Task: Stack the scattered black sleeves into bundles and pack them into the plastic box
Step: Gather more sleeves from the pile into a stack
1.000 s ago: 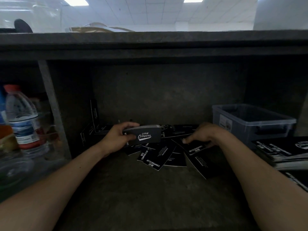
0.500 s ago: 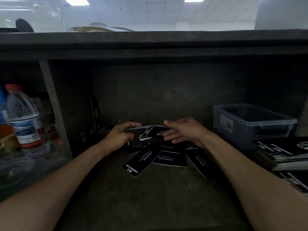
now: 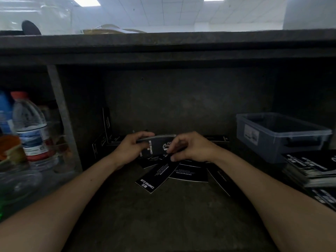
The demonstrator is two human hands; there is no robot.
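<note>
Two bare forearms reach in from the near edge over the dark surface [image 3: 163, 219]. Just nearer than the hands, loose sleeves [image 3: 154, 177] lie flat and overlapping. One printed CAMPING CLUB angles out below the gap between the hands, one printed DRINK&COFFEE lies below the right hand, and a third sits partly under the right forearm.

The left grip [image 3: 133, 149] holds a bundle [image 3: 157, 145] of black sleeves by its left end, thumb on top and fingers curled beneath, lifted a little off the surface. The right grip [image 3: 190, 148] is narrow. Its fingers are curled and its fingertips and thumb pinch the bundle's right end. It is unclear whether they hold the whole bundle or one sleeve against it.

To the right of the right grip, well apart, a pile [image 3: 309, 168] of sleeves lies stacked at the frame's edge. Behind the pile stands the clear plastic box [image 3: 263, 142], open at the top. Its inside is too dim to read.

Left of the left grip, beyond a slanting post [image 3: 61, 115], stands a water bottle [image 3: 30, 126] with a red cap. Behind the left grip, a few more sleeves lean upright against the side wall [image 3: 106, 124].
</note>
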